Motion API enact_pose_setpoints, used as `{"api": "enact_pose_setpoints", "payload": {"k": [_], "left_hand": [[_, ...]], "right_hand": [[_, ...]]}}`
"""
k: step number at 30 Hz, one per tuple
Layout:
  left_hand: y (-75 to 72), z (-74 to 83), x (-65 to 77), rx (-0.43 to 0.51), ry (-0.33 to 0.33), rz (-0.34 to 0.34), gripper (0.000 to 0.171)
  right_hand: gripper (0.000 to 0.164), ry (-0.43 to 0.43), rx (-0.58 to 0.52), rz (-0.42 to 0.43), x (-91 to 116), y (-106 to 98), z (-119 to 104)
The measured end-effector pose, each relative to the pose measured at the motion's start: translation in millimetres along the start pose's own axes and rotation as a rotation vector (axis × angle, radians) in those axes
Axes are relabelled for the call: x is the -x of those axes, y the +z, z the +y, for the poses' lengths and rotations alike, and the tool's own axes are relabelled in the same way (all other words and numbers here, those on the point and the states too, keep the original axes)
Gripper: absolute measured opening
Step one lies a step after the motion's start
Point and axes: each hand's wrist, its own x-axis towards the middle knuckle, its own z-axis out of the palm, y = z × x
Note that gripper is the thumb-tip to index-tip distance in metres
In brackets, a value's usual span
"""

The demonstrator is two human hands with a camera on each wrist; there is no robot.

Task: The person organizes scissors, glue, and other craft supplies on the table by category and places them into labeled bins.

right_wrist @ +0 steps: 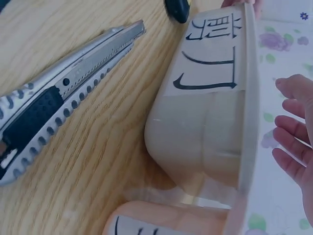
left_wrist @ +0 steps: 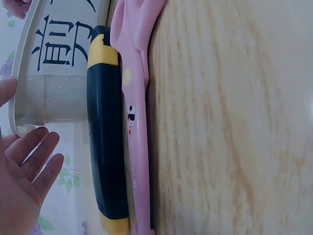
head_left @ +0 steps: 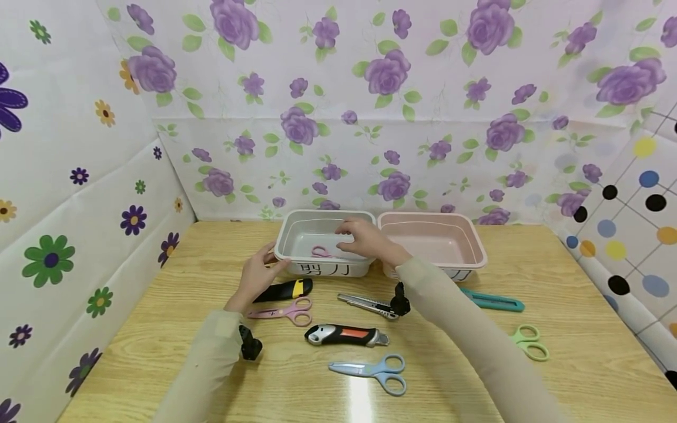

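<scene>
My left hand (head_left: 256, 276) holds the front left corner of a white plastic bin (head_left: 361, 268), thumb at the rim and fingers around the side. Over the bin's right part hovers my right hand (head_left: 365, 239), fingers loosely bent and nothing between them. Inside the bin, pink scissor handles (head_left: 320, 251) show below that hand, the rest of the scissors hidden. A label with black characters (right_wrist: 210, 54) covers the bin's front. Near my left wrist lie a black and yellow cutter (left_wrist: 107, 137) and pink scissors (left_wrist: 134, 88).
A pink bin (head_left: 431, 249) stands right of the white one. On the wooden table lie a silver utility knife (head_left: 365, 304), a black and red cutter (head_left: 346, 335), blue scissors (head_left: 375, 370), a teal cutter (head_left: 494, 301) and green scissors (head_left: 530, 342). Flowered cloth (head_left: 328, 147) hangs behind.
</scene>
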Motion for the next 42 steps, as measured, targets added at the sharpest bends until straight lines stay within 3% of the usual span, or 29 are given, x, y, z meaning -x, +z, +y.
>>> {"api": "enact_pose_setpoints", "payload": {"k": [12, 20, 32, 42], "left_hand": [[0.2, 2.0, -1.0, -0.005, -0.009, -0.009, 0.062], [-0.1, 5.6, 0.7, -0.014, -0.009, -0.015, 0.063], [-0.5, 5.6, 3.0, -0.017, 0.004, -0.010, 0.061], [0.1, 3.1, 2.9, -0.015, -0.002, -0.010, 0.061]], "right_hand": [[0.033, -0.090, -0.042, -0.021, 14, -20, -19], [0.034, -0.093, -0.035, -0.044, 29, -23, -25], [0.038, -0.097, -0.089, -0.093, 66, -28, -31], [0.040, -0.101, -0.091, -0.081, 104, -31, -34]]}}
